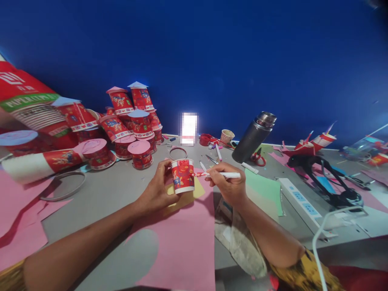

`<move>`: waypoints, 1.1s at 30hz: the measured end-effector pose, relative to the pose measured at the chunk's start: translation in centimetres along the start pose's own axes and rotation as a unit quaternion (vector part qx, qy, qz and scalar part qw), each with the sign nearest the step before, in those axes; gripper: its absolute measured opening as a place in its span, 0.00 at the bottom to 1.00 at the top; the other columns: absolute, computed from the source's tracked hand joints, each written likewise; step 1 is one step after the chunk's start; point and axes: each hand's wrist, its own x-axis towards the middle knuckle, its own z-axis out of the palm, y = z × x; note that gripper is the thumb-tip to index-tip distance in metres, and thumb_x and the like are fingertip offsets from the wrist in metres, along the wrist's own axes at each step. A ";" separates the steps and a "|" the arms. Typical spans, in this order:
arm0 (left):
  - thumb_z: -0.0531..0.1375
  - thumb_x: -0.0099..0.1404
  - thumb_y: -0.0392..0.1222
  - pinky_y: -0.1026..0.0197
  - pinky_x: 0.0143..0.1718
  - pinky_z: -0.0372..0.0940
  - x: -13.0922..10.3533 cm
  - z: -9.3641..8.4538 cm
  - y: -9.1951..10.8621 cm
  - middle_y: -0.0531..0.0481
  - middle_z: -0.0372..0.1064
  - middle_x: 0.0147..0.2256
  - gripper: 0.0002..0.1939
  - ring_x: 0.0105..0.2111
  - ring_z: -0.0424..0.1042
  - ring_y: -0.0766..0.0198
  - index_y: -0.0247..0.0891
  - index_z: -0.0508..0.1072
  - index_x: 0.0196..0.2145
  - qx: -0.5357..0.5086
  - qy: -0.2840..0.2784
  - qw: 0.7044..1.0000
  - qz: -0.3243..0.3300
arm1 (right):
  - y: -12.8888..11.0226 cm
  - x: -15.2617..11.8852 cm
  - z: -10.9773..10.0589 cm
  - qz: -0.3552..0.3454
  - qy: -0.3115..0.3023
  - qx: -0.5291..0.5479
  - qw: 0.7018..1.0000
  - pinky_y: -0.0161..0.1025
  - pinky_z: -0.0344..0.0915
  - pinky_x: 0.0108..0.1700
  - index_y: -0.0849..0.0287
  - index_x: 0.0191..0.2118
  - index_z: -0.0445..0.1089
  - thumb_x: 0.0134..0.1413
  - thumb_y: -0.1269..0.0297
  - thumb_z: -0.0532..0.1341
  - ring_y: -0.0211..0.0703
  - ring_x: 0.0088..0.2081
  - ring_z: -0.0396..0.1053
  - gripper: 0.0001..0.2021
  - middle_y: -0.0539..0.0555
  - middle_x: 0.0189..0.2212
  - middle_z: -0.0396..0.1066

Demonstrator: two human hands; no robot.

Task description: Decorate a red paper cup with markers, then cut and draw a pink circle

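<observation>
My left hand (157, 188) is closed around a red printed paper cup (182, 176), fingers at its far left side and thumb under its base. The cup is nearly upright, with its white rim at the top. A white marker (232, 175) is pinched in my right hand (230, 190). Its red-and-white front end points left and meets the right side of the cup; I cannot tell if it touches. Below both hands lie a yellow sheet (199, 190) and a pink paper sheet (188, 250) with a round hole cut in it.
Stacked red cups with paper tops (141, 123) stand at the back left, beside a pack of paper cups (33, 97). A dark flask (251, 139) leans right of centre. Red-handled scissors (258, 158), a green sheet (263, 192) and a power strip (303, 206) lie rightward.
</observation>
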 end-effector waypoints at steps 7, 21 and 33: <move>0.71 0.50 0.36 0.35 0.69 0.61 0.0 0.0 0.1 0.36 0.64 0.61 0.43 0.66 0.67 0.39 0.43 0.56 0.60 -0.005 0.000 1.000 0.000 | 0.1 -0.1 0.1 0.026 -0.021 0.005 0.999 0.33 0.68 0.26 0.57 0.28 0.78 0.60 0.64 0.66 0.36 0.21 0.72 0.09 0.50 0.21 0.77; 0.73 0.54 0.38 0.36 0.67 0.64 0.1 -0.1 1.0 0.39 0.66 0.59 0.40 0.63 0.70 0.41 0.45 0.57 0.58 0.035 -0.018 0.999 0.006 | 0.6 0.7 0.8 0.190 0.011 0.199 0.961 0.32 0.64 0.20 0.59 0.27 0.77 0.51 0.54 0.72 0.34 0.17 0.67 0.13 0.51 0.19 0.77; 0.74 0.58 0.53 0.35 0.67 0.65 0.2 -0.3 1.1 0.33 0.64 0.65 0.42 0.66 0.69 0.40 0.44 0.55 0.60 -0.014 -0.003 0.998 -0.057 | 2.1 2.4 0.2 0.256 0.107 0.221 0.935 0.29 0.55 0.16 0.60 0.23 0.73 0.43 0.48 0.76 0.29 0.13 0.58 0.21 0.47 0.13 0.69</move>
